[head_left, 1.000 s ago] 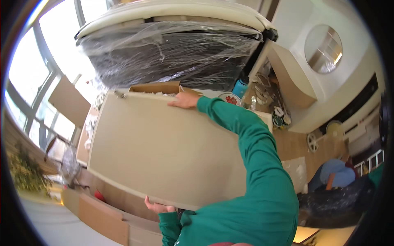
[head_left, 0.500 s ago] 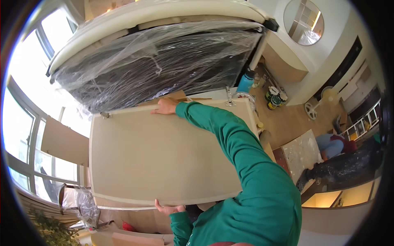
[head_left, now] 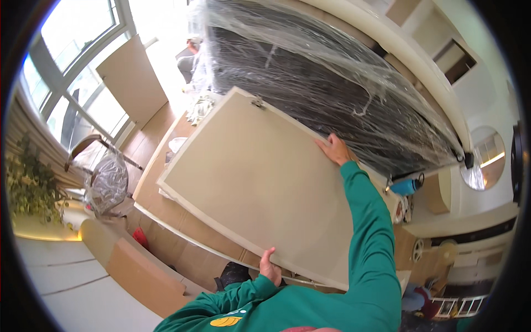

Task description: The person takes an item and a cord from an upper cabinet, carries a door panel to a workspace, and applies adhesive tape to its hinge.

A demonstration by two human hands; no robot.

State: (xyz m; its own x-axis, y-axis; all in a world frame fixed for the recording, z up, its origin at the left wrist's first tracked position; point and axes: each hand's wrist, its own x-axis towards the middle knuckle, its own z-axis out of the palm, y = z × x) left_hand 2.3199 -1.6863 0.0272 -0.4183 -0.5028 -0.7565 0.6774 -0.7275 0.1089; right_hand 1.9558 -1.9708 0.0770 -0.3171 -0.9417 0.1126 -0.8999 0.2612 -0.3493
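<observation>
A wide beige cabinet door (head_left: 254, 188) with a pale rim is held between my two hands above a brown-covered table (head_left: 204, 229). One metal hinge (head_left: 258, 102) sits near its far left corner. My left hand (head_left: 270, 269) grips the near edge, thumb on the upper face and the other fingers hidden below. At the far edge, my right hand (head_left: 335, 149) is closed round the rim, fingers partly over the face. Whether the door rests on the table is hard to tell.
Behind the door stands a large dark panel (head_left: 310, 77) wrapped in clear plastic. A blue bottle (head_left: 405, 187) is at the right. A plastic-wrapped chair (head_left: 108, 182) and a plant (head_left: 33, 182) stand left. Another person (head_left: 417, 299) is at the lower right, by a white ladder (head_left: 459, 307).
My view has swung left, so the door now lies slanted in it. More of the table shows at the door's left. Both hands still hold the door at opposite edges.
</observation>
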